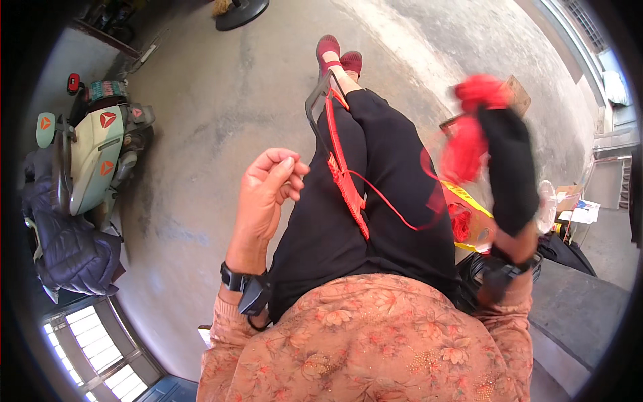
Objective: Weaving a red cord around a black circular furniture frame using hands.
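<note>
Across my thighs lies a thin dark bent frame [315, 100] with a bright red corded strip [347, 191] along it. A red strand [385, 201] runs from the strip toward my right side. Left of the strip, my left hand [274, 177] is raised with thumb and fingers pinched together; whatever they hold, if anything, is too small to make out. My right hand [482, 94] is lifted off to the right and smeared by motion, red over the fingers and black over the hand and wrist. A blurred red bundle [463, 151] hangs beside it; whether the fingers grip it is unclear.
By my right thigh is an open yellow-edged bag [479, 228] with red material [459, 221] inside. A grey ledge [579, 305] runs along the right. A pale green scooter [97, 161] with a dark padded jacket [74, 248] stands at left. A round black base [242, 13] is far ahead.
</note>
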Demonstrator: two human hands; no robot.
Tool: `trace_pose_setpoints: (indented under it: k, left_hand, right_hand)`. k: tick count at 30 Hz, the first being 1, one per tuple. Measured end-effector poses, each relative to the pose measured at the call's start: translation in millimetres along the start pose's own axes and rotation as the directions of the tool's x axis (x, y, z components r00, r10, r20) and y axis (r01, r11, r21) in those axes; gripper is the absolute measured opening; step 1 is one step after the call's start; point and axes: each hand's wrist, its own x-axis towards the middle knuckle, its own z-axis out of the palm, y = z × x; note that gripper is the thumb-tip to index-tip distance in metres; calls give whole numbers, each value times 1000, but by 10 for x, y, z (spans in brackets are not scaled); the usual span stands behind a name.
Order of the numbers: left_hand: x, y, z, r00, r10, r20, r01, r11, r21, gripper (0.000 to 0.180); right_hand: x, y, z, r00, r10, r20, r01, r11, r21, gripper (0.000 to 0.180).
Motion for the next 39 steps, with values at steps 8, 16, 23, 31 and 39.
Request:
trace_pose_setpoints:
  k: [8,16,23,31,39]
  left_hand:
    - [250,-452,15,997,-79,9,80,991,-104,28]
    - [80,93,-185,975,135,-177,-174,958,-228,33]
    - [-1084,1559,-240,749,596,291,-234,648,-725,19]
    - [-1130,1371,-452,531,777,-337,-791,598,132,39]
    - [225,-3,-24,937,334,-106,-192,742,642,22]
  right_hand:
    - [373,714,917,968,-196,153,249,726,-641,22]
    - [17,312,854,948,-171,268,284,834,-472,25]
    - [-394,367,1606,349,12,937,681,684,-262,64]
    - [313,134,1066,716,-554,425,552,76,-831,73]
    - [353,627,817,898,-229,376,440,449,-778,40]
